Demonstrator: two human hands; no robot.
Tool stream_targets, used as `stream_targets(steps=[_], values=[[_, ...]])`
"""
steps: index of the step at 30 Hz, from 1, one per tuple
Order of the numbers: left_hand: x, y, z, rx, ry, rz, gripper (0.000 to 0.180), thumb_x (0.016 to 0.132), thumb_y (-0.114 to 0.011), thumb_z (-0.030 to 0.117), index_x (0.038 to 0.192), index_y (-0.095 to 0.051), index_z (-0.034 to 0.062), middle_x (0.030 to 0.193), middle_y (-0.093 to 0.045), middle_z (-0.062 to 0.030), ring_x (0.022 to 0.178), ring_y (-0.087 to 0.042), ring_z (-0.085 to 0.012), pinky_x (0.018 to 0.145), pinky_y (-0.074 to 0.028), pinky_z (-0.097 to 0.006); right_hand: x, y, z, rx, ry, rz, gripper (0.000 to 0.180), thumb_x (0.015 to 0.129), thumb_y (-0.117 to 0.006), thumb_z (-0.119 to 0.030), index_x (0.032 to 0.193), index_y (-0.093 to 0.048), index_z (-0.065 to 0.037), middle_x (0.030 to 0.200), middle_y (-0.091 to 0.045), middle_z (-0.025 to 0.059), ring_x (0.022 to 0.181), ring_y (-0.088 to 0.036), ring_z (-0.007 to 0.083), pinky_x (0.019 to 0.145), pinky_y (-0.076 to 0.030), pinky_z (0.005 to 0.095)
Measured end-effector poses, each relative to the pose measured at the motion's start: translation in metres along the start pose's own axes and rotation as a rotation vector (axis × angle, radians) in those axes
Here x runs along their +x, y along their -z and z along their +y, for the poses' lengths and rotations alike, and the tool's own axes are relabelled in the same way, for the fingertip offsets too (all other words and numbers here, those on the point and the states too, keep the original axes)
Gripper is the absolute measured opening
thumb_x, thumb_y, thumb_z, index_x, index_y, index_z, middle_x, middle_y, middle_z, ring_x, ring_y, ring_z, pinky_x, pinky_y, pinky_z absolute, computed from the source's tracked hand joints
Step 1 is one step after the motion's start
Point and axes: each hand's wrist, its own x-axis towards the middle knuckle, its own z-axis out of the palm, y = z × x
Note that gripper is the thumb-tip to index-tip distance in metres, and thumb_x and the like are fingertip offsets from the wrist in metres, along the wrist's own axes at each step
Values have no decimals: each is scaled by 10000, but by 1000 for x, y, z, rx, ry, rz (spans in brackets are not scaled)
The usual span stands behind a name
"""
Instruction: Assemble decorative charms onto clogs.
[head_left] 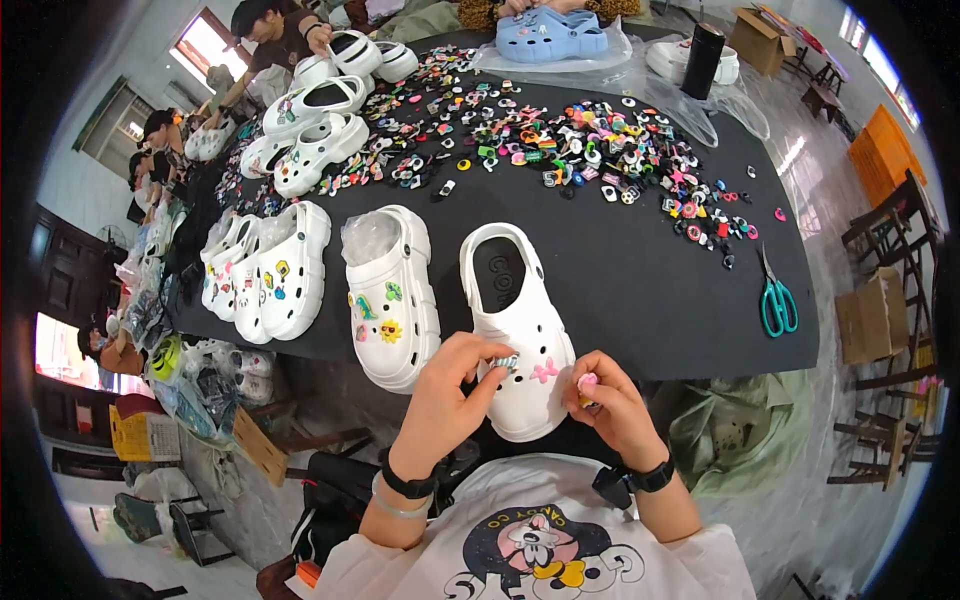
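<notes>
A white clog [519, 400] with round holes lies in front of me at the table's near edge, its heel strap pointing away. A pink star-shaped charm [545, 372] sits on its toe. My left hand [447, 390] pinches a small striped charm [507, 363] against the upper, left of the pink one. Beside the toe on the right, my right hand [617, 405] is closed on a small pink and yellow charm [587, 386]; its exact shape is partly hidden by the fingers. Another white clog [400, 345], with charms and plastic stuffing, stands to the left.
Loose colourful charms [600, 150] are strewn across the black table [600, 285]. Teal-handled scissors [777, 300] lie at the right. More white clogs [297, 270] stand left and far left. Across the table are a blue clog [551, 36], a black cylinder [703, 60] and other people's hands.
</notes>
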Motion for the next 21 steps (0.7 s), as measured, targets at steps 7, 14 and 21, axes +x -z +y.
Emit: stream_targets(steps=[7, 14, 21], values=[[5, 2, 2, 277, -333, 79, 245, 784, -622, -49, 1011, -676, 25, 933, -605, -107, 844, -592, -277, 775, -469, -359, 0, -1, -4, 6, 39, -16, 138, 968, -532, -202, 996, -496, -72, 811, -561, 43, 674, -458, 83, 567, -355, 226], [8, -16, 8, 423, -356, 7, 311, 767, -606, -40, 1062, -671, 34, 928, -574, -115, 853, -569, -270, 756, -433, -384, 1, -6, -3, -33, 22, -6, 133, 936, -544, -199, 974, -489, -84, 810, -544, 40, 700, -475, 100, 578, -347, 222], [0, -28, -10, 195, -226, 230, 342, 757, -702, -47, 1089, -665, 25, 889, -629, -100, 763, -585, -240, 702, -476, -330, 0, -7, -6, -74, 30, 12, 133, 943, -542, -206, 977, -494, -86, 800, -544, 27, 712, -487, 92, 569, -347, 220]])
